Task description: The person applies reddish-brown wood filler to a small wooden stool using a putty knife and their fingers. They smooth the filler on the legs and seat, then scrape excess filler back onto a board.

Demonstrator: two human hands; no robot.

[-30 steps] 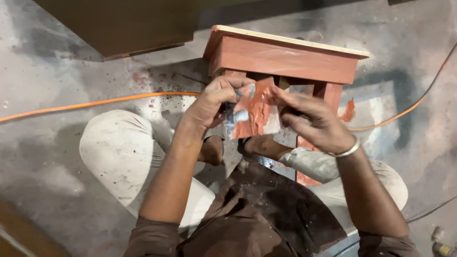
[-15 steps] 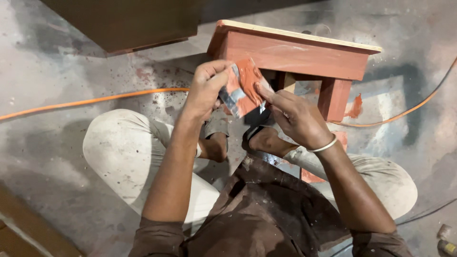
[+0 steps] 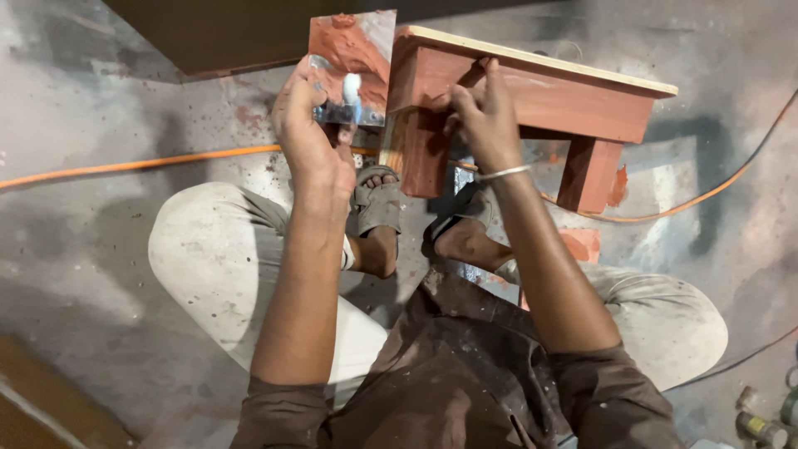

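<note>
A small wooden stool [image 3: 573,96], coated in reddish-brown filler with a pale top edge, stands on the floor in front of me. My left hand [image 3: 312,137] grips a flat metal scraper blade [image 3: 357,54] smeared with the same red paste, held upright left of the stool. My right hand [image 3: 482,116] rests on the stool's near left corner, fingers pressing its side rail above a leg [image 3: 416,154]. I squat with both sandalled feet under the stool.
An orange cable [image 3: 133,164] runs across the grey concrete floor and curves off to the right. A dark wooden panel [image 3: 224,33] lies at the top left. Small cans [image 3: 761,424] sit at the bottom right corner.
Both hands held the paste-covered blade together in front of the stool; now the left hand alone lifts it up and left, and the right hand has gone onto the stool's corner.
</note>
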